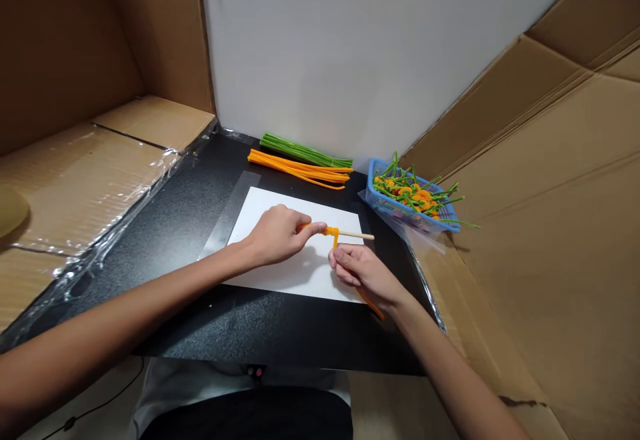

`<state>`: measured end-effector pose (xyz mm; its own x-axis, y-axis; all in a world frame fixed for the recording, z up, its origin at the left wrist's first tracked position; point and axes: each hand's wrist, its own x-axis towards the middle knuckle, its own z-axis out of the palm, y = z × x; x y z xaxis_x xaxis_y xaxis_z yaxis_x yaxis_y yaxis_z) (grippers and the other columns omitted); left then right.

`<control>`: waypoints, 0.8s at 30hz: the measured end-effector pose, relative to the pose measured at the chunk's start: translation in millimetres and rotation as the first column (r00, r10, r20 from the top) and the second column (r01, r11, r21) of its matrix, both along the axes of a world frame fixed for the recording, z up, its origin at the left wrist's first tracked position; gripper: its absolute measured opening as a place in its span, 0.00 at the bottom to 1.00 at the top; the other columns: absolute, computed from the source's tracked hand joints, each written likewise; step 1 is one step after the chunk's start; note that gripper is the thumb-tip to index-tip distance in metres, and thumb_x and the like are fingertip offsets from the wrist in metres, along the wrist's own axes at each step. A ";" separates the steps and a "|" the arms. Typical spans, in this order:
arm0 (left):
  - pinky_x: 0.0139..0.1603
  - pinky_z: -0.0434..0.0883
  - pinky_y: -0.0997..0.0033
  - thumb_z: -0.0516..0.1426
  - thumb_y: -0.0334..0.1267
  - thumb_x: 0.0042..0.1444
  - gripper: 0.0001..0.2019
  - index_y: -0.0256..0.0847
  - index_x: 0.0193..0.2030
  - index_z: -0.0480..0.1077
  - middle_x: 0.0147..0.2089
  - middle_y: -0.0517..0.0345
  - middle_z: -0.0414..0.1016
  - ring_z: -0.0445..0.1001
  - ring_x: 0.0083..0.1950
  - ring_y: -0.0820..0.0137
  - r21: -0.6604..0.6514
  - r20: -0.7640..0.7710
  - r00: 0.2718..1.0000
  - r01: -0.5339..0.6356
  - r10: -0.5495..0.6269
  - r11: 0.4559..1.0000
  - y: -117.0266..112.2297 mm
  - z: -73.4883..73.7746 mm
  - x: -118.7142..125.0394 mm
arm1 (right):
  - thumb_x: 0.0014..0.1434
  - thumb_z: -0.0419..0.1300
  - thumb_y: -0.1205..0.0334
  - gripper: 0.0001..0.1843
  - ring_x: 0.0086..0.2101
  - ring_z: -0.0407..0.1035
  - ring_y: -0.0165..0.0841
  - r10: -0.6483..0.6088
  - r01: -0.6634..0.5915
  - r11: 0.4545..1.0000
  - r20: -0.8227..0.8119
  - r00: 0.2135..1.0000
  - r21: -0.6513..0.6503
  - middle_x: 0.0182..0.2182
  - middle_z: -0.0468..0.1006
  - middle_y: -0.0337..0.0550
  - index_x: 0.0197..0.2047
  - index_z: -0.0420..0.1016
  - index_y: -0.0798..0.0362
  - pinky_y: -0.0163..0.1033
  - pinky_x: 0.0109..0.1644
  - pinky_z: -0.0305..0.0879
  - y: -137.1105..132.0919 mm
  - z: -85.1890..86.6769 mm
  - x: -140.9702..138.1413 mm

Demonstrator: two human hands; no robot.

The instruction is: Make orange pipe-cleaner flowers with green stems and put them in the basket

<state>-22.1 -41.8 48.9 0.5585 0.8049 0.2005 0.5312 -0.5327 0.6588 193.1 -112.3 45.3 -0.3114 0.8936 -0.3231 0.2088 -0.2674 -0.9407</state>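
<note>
Surround: cardboard sheets [500, 227] line both sides, some under clear plastic film; a white wall panel [350, 60] stands behind;
Desk: a black desktop [210, 320] is set below the panel; a white paper sheet [295, 273] is laid on it, under both hands;
Bundles: green pipe cleaners [305, 151] are laid by the panel, just behind a looser bunch of orange pipe cleaners [300, 170];
Basket: a blue plastic basket [380, 197] is placed at the desk's far right corner, tilted slightly, and is filled with green-and-orange pipe-cleaner pieces [415, 193];
Left hand: the left hand [277, 235] is curled nearly closed; the near end of a wooden stick [357, 235] is pinched in it, above the paper;
Right hand: the right hand [363, 273] is almost closed, thumb and forefinger pinched; an orange strand [373, 305] is gripped there, its free end trailing past the paper's edge;
Work in hand: an orange coil [330, 231] is wrapped round the stick, just beyond the left fingertips; the strand is led down from it to the right hand;
</note>
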 end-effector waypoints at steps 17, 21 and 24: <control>0.28 0.46 0.69 0.46 0.55 0.67 0.28 0.37 0.24 0.71 0.17 0.58 0.63 0.55 0.20 0.73 0.204 -0.151 0.988 0.065 -0.034 0.977 1.8 -1.5 -3.8 | 0.60 0.59 0.39 0.23 0.17 0.40 0.23 -0.068 0.066 0.998 -0.100 0.993 -0.021 0.15 0.52 0.26 0.31 0.68 0.53 0.33 0.23 0.36 -9.9 -4.8 -9.0; 0.27 0.48 0.71 0.47 0.52 0.68 0.28 0.37 0.21 0.69 0.16 0.63 0.57 0.52 0.20 0.76 -0.026 -0.021 0.944 0.329 -0.329 0.944 -0.6 8.5 -5.6 | 0.53 0.67 0.40 0.25 0.17 0.39 0.21 0.062 -0.091 0.987 -0.205 0.977 -0.135 0.14 0.53 0.26 0.26 0.68 0.54 0.33 0.22 0.35 0.0 -12.6 17.0; 0.27 0.50 0.71 0.47 0.51 0.68 0.27 0.38 0.24 0.72 0.17 0.62 0.62 0.53 0.20 0.75 -0.053 -0.091 0.879 0.466 -0.469 0.883 -0.4 8.9 -6.9 | 0.56 0.64 0.41 0.25 0.18 0.43 0.22 0.303 -0.302 0.945 -0.005 0.953 -0.127 0.15 0.56 0.28 0.25 0.71 0.55 0.33 0.23 0.36 15.6 14.7 30.0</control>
